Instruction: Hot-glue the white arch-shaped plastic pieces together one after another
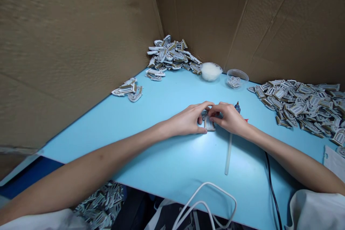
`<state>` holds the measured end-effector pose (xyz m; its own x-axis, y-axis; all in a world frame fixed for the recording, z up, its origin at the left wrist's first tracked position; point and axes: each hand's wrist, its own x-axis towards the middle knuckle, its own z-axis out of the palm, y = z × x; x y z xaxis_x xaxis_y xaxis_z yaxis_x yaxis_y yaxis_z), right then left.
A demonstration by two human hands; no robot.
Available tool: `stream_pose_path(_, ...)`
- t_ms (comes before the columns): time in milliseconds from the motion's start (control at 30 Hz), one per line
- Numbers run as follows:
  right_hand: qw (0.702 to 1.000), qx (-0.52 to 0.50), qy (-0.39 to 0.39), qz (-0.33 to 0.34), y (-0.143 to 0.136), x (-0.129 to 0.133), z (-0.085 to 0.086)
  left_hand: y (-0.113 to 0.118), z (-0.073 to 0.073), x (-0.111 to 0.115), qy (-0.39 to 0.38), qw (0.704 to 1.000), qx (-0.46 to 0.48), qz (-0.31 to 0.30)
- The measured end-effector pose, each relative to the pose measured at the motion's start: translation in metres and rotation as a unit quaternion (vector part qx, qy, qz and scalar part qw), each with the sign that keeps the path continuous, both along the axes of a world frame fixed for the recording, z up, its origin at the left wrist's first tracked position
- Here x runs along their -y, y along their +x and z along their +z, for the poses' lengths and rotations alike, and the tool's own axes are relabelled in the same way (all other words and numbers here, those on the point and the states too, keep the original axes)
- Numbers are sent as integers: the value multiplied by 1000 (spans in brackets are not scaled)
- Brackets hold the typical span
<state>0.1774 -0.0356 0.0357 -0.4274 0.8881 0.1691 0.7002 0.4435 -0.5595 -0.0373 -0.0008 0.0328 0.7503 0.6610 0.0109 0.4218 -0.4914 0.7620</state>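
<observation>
A small white piece with a brownish edge [209, 125] lies on the light blue table [167, 158] between the two hands. My left hand [190, 119] holds its left side, thumb at the lower edge and fingers curled at the top. My right hand [228, 116] is closed at the upper right of the piece, fingertips pinched together; what they hold is too small to make out. Partly hidden behind my right hand is a glue gun, its dark nozzle [237, 107] showing above. A translucent stick [229, 154] reaches out below that hand.
Piles of similar pieces lie at the back [172, 55], left [128, 89] and right [304, 104]. Two clear bowls [211, 71] [237, 78] stand near the cardboard wall [215, 18]. A black cable [272, 187] runs at right; a white looped cable [205, 187] sits at the front edge.
</observation>
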Motion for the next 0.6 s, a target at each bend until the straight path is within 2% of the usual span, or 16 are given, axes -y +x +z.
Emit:
stream_pose_path(133,999,31,20,9,-3,1,-3,0,-2,-1,6,1000,-4,2)
stream_pose_path(233,997,68,47,2,-4,5,4,-2,-5,-2,7,1000,2,-1)
stream_pose_path(333,985,147,81,-39,9,15,18,-7,-4,-5,3,999,8,-31)
stream_pose_path(400,962,242,91,-88,27,26,26,-11,-3,-8,6,998,2,-62)
stream_pose_path(500,919,358,37,-158,57,44,28,-14,-2,-11,30,995,-9,-93)
stream_pose_path(600,919,361,-22,-155,74,57,20,-10,-4,-10,50,996,-12,-67)
